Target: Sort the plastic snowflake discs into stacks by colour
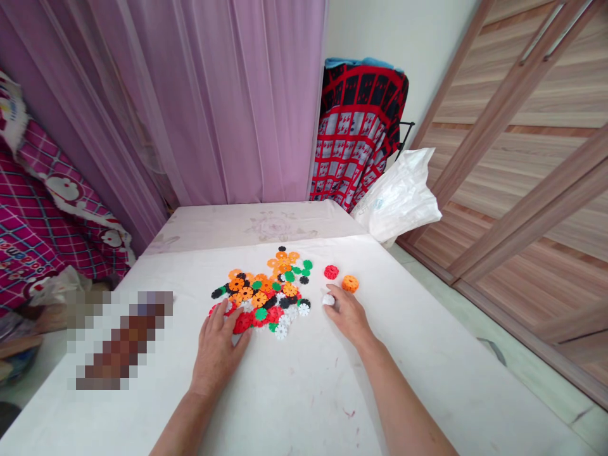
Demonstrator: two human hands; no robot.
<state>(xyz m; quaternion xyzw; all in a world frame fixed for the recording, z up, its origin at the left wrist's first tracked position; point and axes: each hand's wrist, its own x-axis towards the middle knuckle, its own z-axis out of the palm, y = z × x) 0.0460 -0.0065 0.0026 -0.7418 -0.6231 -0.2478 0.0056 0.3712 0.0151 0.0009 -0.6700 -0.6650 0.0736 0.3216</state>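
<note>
A loose pile of flower-shaped plastic discs (259, 299) in orange, black, green, red and white lies on the white-covered table. My left hand (219, 345) rests at the pile's near left edge, fingers spread, touching or just above red discs (242, 322). To the right of the pile, my right hand (350, 316) pinches a small stack of white discs (328, 299) at the tabletop between thumb and fingers. Just beyond that hand sit a red disc stack (331, 272) and an orange disc stack (350, 283), apart from the pile.
The table cover (294, 405) carries a few reddish marks. A blurred-out item (126, 342) lies on the left. Beyond the far right corner is a white plastic bag (399, 196). Purple curtains (247, 101) hang behind, and a wooden wardrobe (532, 164) stands at right.
</note>
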